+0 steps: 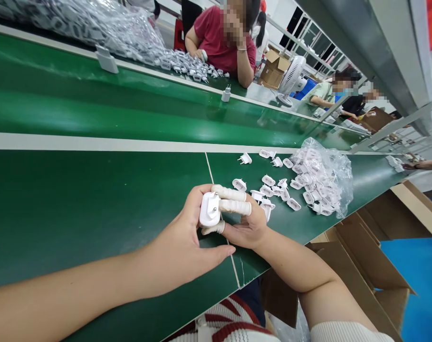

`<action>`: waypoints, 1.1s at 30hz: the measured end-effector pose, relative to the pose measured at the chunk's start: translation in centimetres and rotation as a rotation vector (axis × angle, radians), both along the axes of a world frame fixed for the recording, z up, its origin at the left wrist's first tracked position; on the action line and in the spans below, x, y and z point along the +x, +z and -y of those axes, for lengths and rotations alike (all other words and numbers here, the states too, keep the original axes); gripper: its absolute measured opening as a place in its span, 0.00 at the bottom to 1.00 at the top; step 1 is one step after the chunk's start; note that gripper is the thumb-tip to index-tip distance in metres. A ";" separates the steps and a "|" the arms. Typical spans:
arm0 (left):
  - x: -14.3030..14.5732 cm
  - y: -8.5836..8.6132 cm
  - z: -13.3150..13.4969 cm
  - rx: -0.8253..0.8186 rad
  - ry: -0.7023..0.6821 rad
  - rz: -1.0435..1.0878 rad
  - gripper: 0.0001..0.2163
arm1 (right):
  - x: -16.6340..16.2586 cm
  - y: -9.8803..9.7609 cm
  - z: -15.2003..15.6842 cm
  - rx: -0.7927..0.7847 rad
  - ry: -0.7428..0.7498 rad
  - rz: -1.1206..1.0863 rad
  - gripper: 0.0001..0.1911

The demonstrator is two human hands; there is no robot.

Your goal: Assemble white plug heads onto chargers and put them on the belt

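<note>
A white two-pin plug adapter (209, 209) is held between my two hands above the green bench, its pins facing up and to the right. My left hand (182, 242) curls its fingers around the adapter's left and far sides, with its thumb stretched off to the right. White finger cots cover the fingertips of my right hand (249, 218). Two of its fingers press the adapter from the right while its thumb lies under the lower edge. Just beyond my right hand, several loose white plug pieces (266, 190) are scattered on the bench.
A clear plastic bag (342, 175) spills white plug pieces at the right. Open cardboard boxes (358, 256) stand beside the near bench edge. Across the green conveyor belt (130, 104), which carries another plug adapter (226, 93), a person in a red shirt (219, 35) sits by a large pile.
</note>
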State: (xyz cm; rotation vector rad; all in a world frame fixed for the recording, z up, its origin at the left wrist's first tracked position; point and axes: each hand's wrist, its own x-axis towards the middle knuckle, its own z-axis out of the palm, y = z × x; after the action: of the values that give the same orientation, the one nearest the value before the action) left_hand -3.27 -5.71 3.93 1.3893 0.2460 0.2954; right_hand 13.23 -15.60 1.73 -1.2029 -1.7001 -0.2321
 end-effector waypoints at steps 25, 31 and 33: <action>0.6 -2.6 -0.8 0.515 0.180 0.224 0.23 | 0.1 -0.2 0.5 -0.063 -0.074 -0.035 0.26; 5.2 -3.8 -9.7 0.397 0.547 -0.181 0.20 | 3.8 2.6 0.6 -0.592 -0.604 0.066 0.32; 6.0 -3.8 -14.2 0.460 0.705 -0.208 0.18 | 5.2 3.1 0.8 -0.899 -0.818 0.131 0.35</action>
State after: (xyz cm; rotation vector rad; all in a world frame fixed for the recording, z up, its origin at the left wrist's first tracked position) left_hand 2.78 8.53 0.15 1.7541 0.8896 0.8301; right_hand 18.39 -16.43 4.82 -2.5783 -1.3325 -0.0128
